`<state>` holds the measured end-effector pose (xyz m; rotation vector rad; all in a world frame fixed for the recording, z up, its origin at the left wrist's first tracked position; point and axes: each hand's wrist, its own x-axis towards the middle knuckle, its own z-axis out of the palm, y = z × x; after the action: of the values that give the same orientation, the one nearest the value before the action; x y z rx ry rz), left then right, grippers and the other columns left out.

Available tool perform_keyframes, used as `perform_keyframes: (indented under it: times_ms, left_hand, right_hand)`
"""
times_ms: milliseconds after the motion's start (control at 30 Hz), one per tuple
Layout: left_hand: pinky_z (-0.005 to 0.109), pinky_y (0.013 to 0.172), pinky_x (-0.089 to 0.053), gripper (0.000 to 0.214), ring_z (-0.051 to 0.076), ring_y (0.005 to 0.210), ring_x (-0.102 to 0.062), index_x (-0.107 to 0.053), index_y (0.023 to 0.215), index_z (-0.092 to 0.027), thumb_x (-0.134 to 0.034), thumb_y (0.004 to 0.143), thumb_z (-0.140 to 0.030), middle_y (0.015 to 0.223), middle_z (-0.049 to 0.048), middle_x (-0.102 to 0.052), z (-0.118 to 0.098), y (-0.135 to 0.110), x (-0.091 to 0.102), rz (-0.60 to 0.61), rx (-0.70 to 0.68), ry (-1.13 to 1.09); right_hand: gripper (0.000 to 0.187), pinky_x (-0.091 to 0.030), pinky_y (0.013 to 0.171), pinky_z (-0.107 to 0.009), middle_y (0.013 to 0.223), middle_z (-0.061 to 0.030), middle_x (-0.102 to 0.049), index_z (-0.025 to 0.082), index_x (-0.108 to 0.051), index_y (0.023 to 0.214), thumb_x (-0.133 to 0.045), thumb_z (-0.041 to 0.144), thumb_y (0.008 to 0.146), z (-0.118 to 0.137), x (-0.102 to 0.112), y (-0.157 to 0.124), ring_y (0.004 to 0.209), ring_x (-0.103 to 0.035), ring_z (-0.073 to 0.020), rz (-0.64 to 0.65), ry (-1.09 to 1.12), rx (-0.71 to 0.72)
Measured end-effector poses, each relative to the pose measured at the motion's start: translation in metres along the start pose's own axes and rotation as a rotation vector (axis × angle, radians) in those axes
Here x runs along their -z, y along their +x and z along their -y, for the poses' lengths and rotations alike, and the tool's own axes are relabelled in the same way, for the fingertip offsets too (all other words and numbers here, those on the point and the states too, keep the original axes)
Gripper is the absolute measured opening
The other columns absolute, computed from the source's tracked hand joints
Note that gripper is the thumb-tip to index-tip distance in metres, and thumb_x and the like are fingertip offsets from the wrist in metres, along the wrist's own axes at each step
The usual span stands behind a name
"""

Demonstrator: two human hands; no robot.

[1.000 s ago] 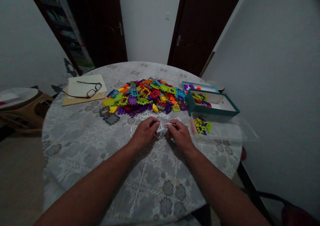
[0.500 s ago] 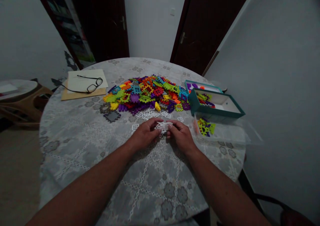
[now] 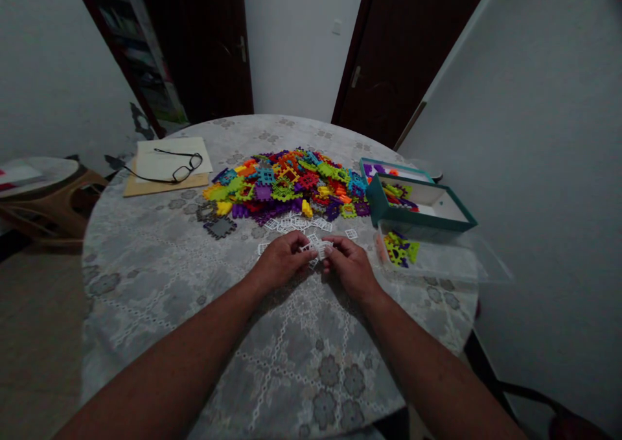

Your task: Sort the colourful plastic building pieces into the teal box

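White pieces pinched between the left hand and right hand.
Each hand grips its own side, probably to steady them; their long axis seems to run crosswise, hand to hand, though facing is too small to tell. Loose frames lie just beyond.

No text, labels or numbers can be read here, tbh. Stuff on the shelf at 10 o'clock is too blurred to be made out.

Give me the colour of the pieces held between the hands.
White; the pieces show best in the head view.
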<state>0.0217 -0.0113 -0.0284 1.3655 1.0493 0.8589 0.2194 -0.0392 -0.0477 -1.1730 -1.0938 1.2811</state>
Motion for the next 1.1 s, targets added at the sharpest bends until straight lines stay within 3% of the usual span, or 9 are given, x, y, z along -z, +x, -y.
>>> perform_keyframes:
  times_ms: [200, 333, 433, 533, 633, 733, 833, 933, 1100]
  left_hand:
    - [0.027, 0.056, -0.046, 0.029, 0.015, 0.058, -0.062, -0.065, 0.092, -0.021, -0.083, 0.082, -0.041, 0.068, -0.0007, -0.068, -0.002, -0.003, -0.001, 0.063, 0.013, -0.042]
    - [0.028, 0.061, -0.053, 0.031, 0.016, 0.064, -0.069, -0.067, 0.101, -0.019, -0.082, 0.085, -0.042, 0.079, 0.0025, -0.074, 0.0, -0.006, -0.006, 0.108, 0.007, -0.106]
    - [0.029, 0.062, -0.056, 0.031, 0.016, 0.063, -0.07, -0.068, 0.108, -0.019, -0.078, 0.09, -0.041, 0.079, 0.0028, -0.075, 0.0, -0.007, -0.008, 0.081, 0.004, -0.094]
    - [0.031, 0.061, -0.06, 0.031, 0.018, 0.062, -0.072, -0.065, 0.11, -0.019, -0.078, 0.091, -0.039, 0.08, 0.0038, -0.076, -0.002, -0.006, -0.007, 0.028, 0.056, -0.133]
    - [0.033, 0.062, -0.063, 0.028, 0.021, 0.07, -0.077, -0.063, 0.108, -0.019, -0.079, 0.091, -0.035, 0.088, 0.0079, -0.079, -0.005, -0.004, -0.005, -0.018, 0.089, -0.209]
    - [0.032, 0.067, -0.065, 0.027, 0.022, 0.082, -0.08, -0.062, 0.114, -0.018, -0.076, 0.093, -0.025, 0.1, 0.0125, -0.082, -0.009, -0.003, -0.003, -0.087, 0.111, -0.31]
    - [0.031, 0.07, -0.066, 0.033, 0.021, 0.083, -0.08, -0.06, 0.124, -0.017, -0.073, 0.094, -0.018, 0.101, 0.0134, -0.082, -0.013, -0.004, 0.0, -0.141, 0.146, -0.383]
    - [0.032, 0.072, -0.066, 0.034, 0.02, 0.083, -0.08, -0.061, 0.127, -0.016, -0.072, 0.095, -0.017, 0.101, 0.014, -0.081, -0.013, -0.004, 0.004, -0.156, 0.147, -0.4]
    - [0.032, 0.073, -0.067, 0.037, 0.021, 0.085, -0.08, -0.062, 0.128, -0.016, -0.075, 0.094, -0.017, 0.105, 0.0153, -0.08, -0.009, -0.003, 0.007, -0.142, 0.181, -0.425]
  right_hand:
    - [0.046, -0.055, 0.055, -0.028, 0.07, 0.0006, -0.07, 0.02, -0.077, 0.118, -0.083, 0.052, 0.087, -0.003, -0.004, 0.001, 0.057, -0.063, -0.0155, 0.021, -0.041, -0.038]
    - [0.041, -0.053, 0.059, -0.028, 0.078, -0.0021, -0.074, 0.022, -0.08, 0.122, -0.075, 0.051, 0.094, -0.001, -0.009, -0.001, 0.063, -0.065, -0.0165, 0.017, -0.201, 0.058]
    - [0.033, -0.06, 0.084, -0.035, 0.107, -0.0069, -0.079, 0.026, -0.082, 0.123, -0.063, 0.044, 0.103, 0.004, -0.009, -0.003, 0.092, -0.073, -0.0213, 0.03, -0.365, 0.242]
    - [0.038, -0.054, 0.112, -0.043, 0.128, -0.0101, -0.075, 0.026, -0.079, 0.131, -0.051, 0.032, 0.106, 0.006, -0.001, 0.001, 0.122, -0.069, -0.0247, -0.037, -0.591, 0.448]
    - [0.049, -0.045, 0.124, -0.05, 0.146, -0.0155, -0.067, 0.02, -0.07, 0.145, -0.045, 0.019, 0.103, -0.003, 0.013, 0.012, 0.141, -0.058, -0.0272, -0.158, -0.86, 0.553]
    - [0.059, -0.038, 0.129, -0.058, 0.159, -0.0197, -0.057, 0.014, -0.063, 0.152, -0.043, 0.008, 0.096, -0.017, 0.024, 0.021, 0.153, -0.045, -0.0313, -0.229, -1.092, 0.539]
    - [0.062, -0.035, 0.127, -0.06, 0.162, -0.0245, -0.053, 0.009, -0.062, 0.152, -0.046, 0.005, 0.092, -0.025, 0.026, 0.023, 0.155, -0.042, -0.0379, -0.239, -1.285, 0.427]
    - [0.057, -0.039, 0.122, -0.056, 0.157, -0.0268, -0.057, 0.009, -0.065, 0.149, -0.049, 0.006, 0.095, -0.02, 0.024, 0.02, 0.146, -0.05, -0.04, -0.199, -1.423, 0.342]
    - [0.044, -0.049, 0.103, -0.044, 0.123, -0.0215, -0.072, 0.015, -0.076, 0.13, -0.051, 0.005, 0.095, 0.0, 0.022, 0.013, 0.117, -0.062, -0.0354, -0.106, -1.503, 0.32]
